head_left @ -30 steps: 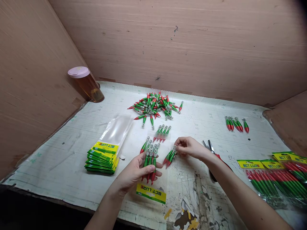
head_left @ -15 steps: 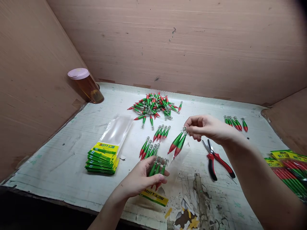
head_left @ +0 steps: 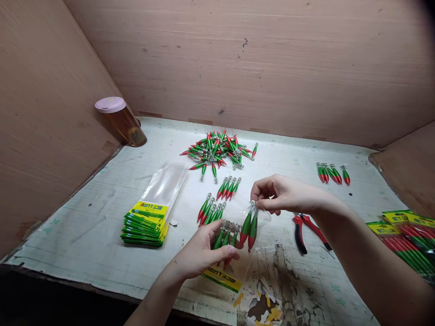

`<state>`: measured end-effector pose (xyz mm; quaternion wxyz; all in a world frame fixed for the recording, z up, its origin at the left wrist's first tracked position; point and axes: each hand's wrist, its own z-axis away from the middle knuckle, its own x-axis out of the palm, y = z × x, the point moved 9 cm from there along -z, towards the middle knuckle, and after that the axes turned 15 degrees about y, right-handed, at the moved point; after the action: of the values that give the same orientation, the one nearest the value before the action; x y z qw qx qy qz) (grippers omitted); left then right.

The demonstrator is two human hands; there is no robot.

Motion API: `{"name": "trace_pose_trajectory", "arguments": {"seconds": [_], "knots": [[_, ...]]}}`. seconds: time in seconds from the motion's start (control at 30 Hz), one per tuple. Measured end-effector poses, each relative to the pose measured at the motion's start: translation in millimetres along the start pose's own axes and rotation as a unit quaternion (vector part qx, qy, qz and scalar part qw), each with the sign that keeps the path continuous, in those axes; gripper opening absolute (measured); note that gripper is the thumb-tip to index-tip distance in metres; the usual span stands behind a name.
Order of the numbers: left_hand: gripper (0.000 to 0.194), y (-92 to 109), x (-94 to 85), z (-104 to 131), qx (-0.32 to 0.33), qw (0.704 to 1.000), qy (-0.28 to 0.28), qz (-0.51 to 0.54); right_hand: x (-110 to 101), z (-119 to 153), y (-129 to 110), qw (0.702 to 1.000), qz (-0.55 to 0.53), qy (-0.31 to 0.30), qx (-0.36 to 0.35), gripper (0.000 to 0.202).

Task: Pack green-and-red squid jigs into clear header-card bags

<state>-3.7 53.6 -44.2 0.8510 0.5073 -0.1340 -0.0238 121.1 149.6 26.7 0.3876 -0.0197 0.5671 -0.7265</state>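
Observation:
My left hand (head_left: 205, 249) is closed around a clear plastic bag with a yellow-green printed header (head_left: 224, 277). Several green and red squid jigs (head_left: 226, 237) lie at its fingers, tips pointing toward the header; whether they are inside the bag or on it I cannot tell. Pinched by their hook ends in my right hand (head_left: 275, 194) are two more squid jigs (head_left: 249, 228), hanging red tips down beside the left fingers, over the clear part of the bag. Just beyond my hands lie small groups of squid jigs (head_left: 229, 188) on the table.
A heap of squid jigs (head_left: 217, 151) lies at the back. Left is a stack of bags (head_left: 146, 222); a lidded bottle (head_left: 122, 122) stands behind it. Red-handled pliers (head_left: 299, 233) lie partly under my right forearm. Filled packs (head_left: 404, 240) are at the right edge.
My right hand has moved down and slightly left with its two squid jigs, bringing them close beside my left hand. The right forearm now covers the pliers' jaws.

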Motion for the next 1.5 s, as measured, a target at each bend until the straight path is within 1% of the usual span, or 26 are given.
{"name": "trace_pose_trajectory", "arguments": {"seconds": [0.1,0.2,0.4,0.63,0.83,1.03,1.2,1.3,1.4,1.5], "knots": [[0.026,0,2.3,0,0.003,1.0,-0.003,-0.003,7,2,-5,0.999,0.013,-0.036,-0.025,0.005],[0.025,-1,4.6,0,0.003,1.0,-0.006,-0.003,11,5,-8,0.998,0.023,-0.049,-0.033,0.006],[0.028,-6,7.7,-1,-0.007,1.0,-0.015,-0.003,21,8,-11,0.995,-0.019,-0.093,-0.023,0.011],[0.03,-7,10.8,-1,-0.009,0.999,-0.037,0.002,30,8,-3,0.99,-0.066,-0.124,-0.006,0.018],[0.034,-8,8.8,-1,-0.01,0.999,-0.039,0.01,28,9,13,0.99,-0.064,-0.125,0.014,0.02],[0.032,-7,11.3,-2,-0.005,0.999,-0.048,0.005,23,10,16,0.991,-0.016,-0.131,-0.014,0.022],[0.033,-8,9.2,-3,0.005,0.999,-0.038,0.003,26,4,24,0.994,0.002,-0.113,-0.007,0.022],[0.034,-10,9.5,-3,0.002,0.999,-0.04,0.001,28,3,26,0.993,0.001,-0.115,-0.006,0.022],[0.034,-11,11.7,-2,-0.013,0.998,-0.052,0.013,28,6,22,0.991,0.008,-0.133,-0.022,0.024],[0.038,-8,14.3,-1,-0.011,0.997,-0.071,0.036,30,11,17,0.983,0.0,-0.18,-0.041,0.021]]}}
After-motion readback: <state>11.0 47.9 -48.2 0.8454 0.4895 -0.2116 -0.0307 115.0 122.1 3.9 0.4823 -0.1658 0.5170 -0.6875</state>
